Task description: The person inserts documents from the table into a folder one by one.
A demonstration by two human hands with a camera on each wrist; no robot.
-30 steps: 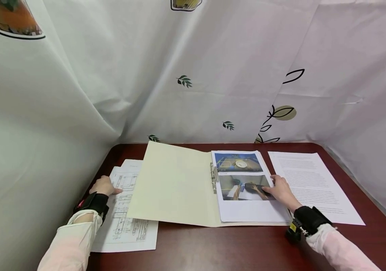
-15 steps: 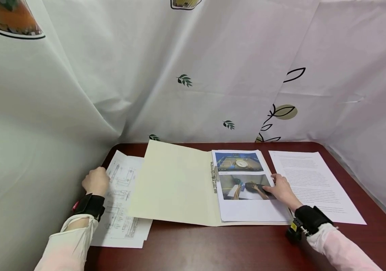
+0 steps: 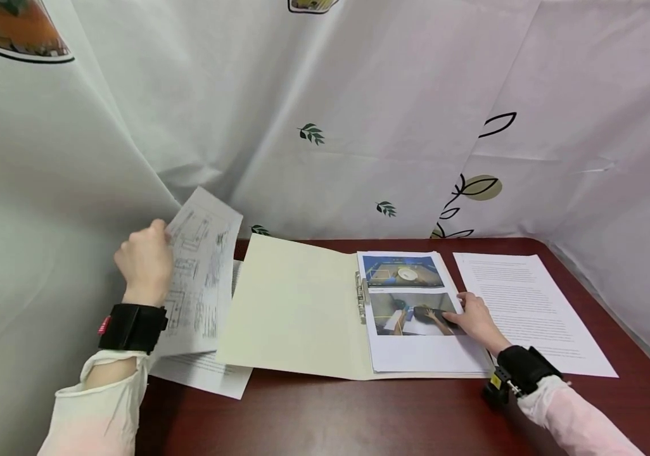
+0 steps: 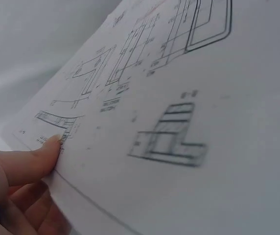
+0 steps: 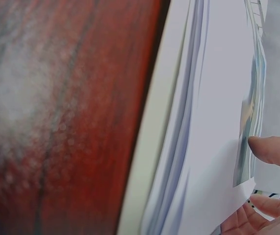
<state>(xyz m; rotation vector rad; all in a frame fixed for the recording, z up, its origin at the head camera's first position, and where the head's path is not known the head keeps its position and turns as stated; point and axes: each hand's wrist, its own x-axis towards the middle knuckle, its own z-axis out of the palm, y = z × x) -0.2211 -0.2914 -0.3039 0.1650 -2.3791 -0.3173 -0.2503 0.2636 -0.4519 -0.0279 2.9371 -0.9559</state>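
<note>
Two hands are working above one dark red table (image 3: 359,411). The left hand (image 3: 147,263) is pinching one drawing sheet (image 3: 202,272) (whether a second is clinging behind it, I cannot tell), its thumb lying on the drawn face and its other fingers curling behind the edge. The hand is nearly closed, only the paper's thickness parting thumb and fingers. The drawing sheet is standing tilted at the person's left, its far end rising in front of the pale curtain (image 3: 331,76). Its long axis is running away from the person, the far end leaning rightward. Beneath it, at least one text sheet (image 3: 205,373) is lying on the table, its far part hiding.

One folder (image 3: 291,307) is lying open in the middle, its cover spreading leftward and its cover's edge overlapping the text sheet. One metal clip (image 3: 361,297) is sitting at its spine. On the right half a photo page (image 3: 427,354) is topping a stack and showing two photographs (image 3: 405,271), one above the other; its long axis is also running away from the person, the far end leaning slightly left. The right hand (image 3: 476,322) is gripping this page's right edge, thumb resting above, fingers curving below. Further right, one loose printed sheet (image 3: 530,310) is lying flat, its long axis slanting toward the person's right at the near end.
</note>
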